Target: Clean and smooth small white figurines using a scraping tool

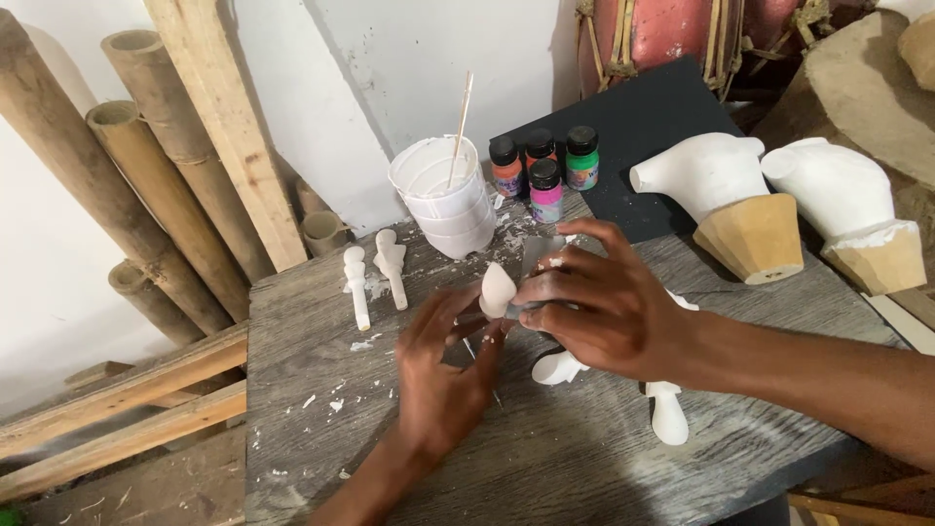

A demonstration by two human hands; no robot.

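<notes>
Head view, looking down on a grey, weathered wooden table (584,458) flecked with white chips and dust. Left hand (443,375) and right hand (594,307) meet over the middle of the board around a small white plaster piece (497,289), smooth and rounded like a teardrop, matte in finish. The piece stands upright between the two hands: the left fingertips (487,336) close narrowly on its lower end from below, while the right hand, fingers curled, presses a small grey sheet (539,255), seemingly abrasive paper, against its right side. Both grips are tight, with no gap showing between fingers and what they hold.

Beneath the right wrist lie further white plaster parts (668,414), elongated and club-shaped, resting flat on the table. To the left, well apart from the hands, two slender white turned pieces (375,278) lie side by side. Behind the hands stands a white plastic cup (443,200), ribbed and paint-smeared, with a thin wooden stick (460,122) leaning in it. Just beside it are four small paint jars (543,170) with black lids. At right, two white plaster forms (703,173) sit on tapered, faceted wooden bases. Bamboo poles (146,185) and rough planks lean against the pale wall at left.
</notes>
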